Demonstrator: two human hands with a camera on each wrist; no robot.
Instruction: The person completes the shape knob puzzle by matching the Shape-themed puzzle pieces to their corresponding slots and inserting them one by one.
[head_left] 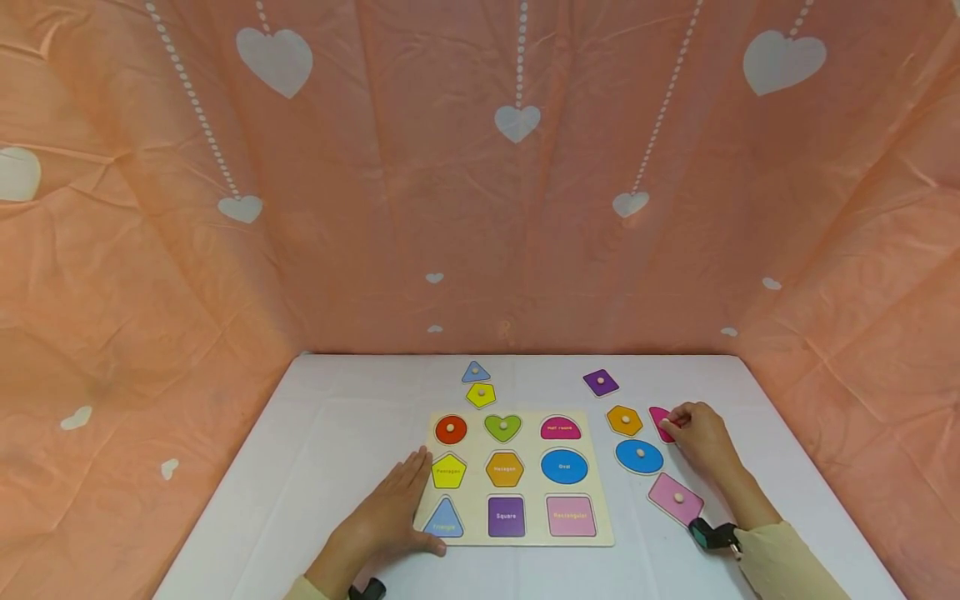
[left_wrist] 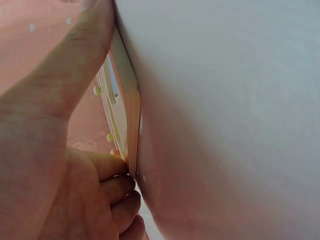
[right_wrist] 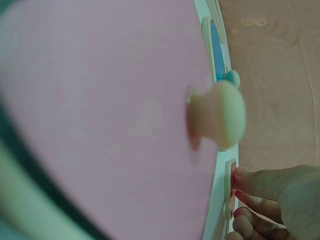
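Note:
A wooden shape puzzle board (head_left: 472, 537) lies on the white table. My left hand (head_left: 393, 508) rests along its left edge with fingers extended, the thumb by the near left corner. In the left wrist view, thumb and fingertips touch the board's edge (left_wrist: 131, 110). My right hand (head_left: 701, 437) pinches the knob of a magenta half-round piece (head_left: 658, 421), right of the board; its far part is hidden by the fingers. A red circle (head_left: 442, 430) and a green heart (head_left: 495, 434), both knobbed, sit in the board. Its other places show printed shapes.
Near my right hand lie a blue oval (head_left: 628, 458), an orange hexagon (head_left: 617, 417), a pink rectangle (head_left: 667, 492) and a purple square (head_left: 594, 381). Behind the board are a blue triangle (head_left: 468, 377) and a yellow pentagon (head_left: 475, 401). Orange cloth (head_left: 480, 250) surrounds the table's back and sides.

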